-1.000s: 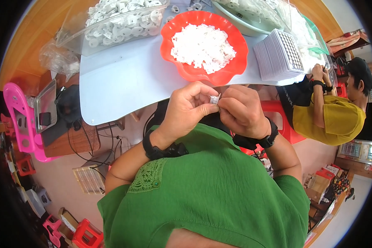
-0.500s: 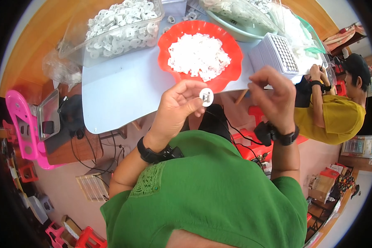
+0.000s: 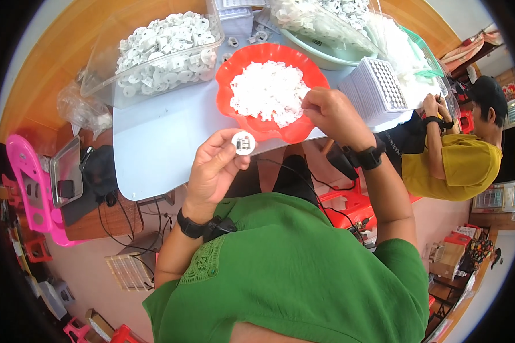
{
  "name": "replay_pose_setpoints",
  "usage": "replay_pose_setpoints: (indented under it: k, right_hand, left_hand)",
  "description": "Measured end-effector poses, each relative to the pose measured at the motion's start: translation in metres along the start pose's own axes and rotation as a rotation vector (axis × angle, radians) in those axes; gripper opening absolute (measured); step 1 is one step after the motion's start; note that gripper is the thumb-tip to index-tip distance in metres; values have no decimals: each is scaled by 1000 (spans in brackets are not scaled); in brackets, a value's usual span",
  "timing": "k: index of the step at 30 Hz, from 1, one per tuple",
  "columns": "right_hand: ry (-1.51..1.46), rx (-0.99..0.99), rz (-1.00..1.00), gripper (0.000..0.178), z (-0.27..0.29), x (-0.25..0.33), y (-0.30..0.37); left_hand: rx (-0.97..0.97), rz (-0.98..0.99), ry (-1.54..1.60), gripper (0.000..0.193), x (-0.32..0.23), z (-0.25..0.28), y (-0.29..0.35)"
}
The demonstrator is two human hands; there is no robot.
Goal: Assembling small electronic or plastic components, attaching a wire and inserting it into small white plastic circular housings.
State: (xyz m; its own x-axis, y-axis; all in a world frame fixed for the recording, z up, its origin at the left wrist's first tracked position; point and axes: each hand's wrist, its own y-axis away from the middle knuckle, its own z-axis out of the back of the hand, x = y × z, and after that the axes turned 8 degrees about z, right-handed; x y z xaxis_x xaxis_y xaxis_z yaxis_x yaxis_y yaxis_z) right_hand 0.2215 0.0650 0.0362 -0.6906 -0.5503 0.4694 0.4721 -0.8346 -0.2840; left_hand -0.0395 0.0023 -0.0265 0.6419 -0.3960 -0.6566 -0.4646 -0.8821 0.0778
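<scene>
My left hand (image 3: 212,168) pinches a round white plastic disc (image 3: 244,143) by its edge, between thumb and fingers. Small metal pieces show on the disc's upward face. My right hand (image 3: 336,117) reaches over the right side of a red scalloped bowl (image 3: 294,132), its fingertips closed at the edge of the heap of small white plastic pieces (image 3: 266,91) inside. What those fingertips hold, if anything, is too small to make out. The disc is held in front of the bowl, apart from it.
On the pale blue table (image 3: 154,146), a clear bin (image 3: 154,94) of white discs stands far left. Stacked white trays (image 3: 375,88) stand right of the bowl, behind them a pale green basin (image 3: 326,54) with bagged parts. A person in yellow (image 3: 460,166) works at the right.
My right hand has moved left and forward, from beside the tray stack to the heap in the red bowl. My left hand has shifted left and slightly nearer with the disc.
</scene>
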Motion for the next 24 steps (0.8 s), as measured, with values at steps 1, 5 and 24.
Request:
replay_pose_setpoints:
  k: [1, 5, 24]
  right_hand:
    - [-2, 4, 1, 10, -3, -2, -5]
    - [138, 154, 52, 11, -17, -21, -26]
    - [-118, 198, -151, 11, -10, -28, -44]
  left_hand:
    - [-19, -18, 6, 28, -1, 4, 2]
    - [-43, -31, 31, 29, -5, 9, 6]
    - [-20, 4, 12, 29, -3, 13, 5]
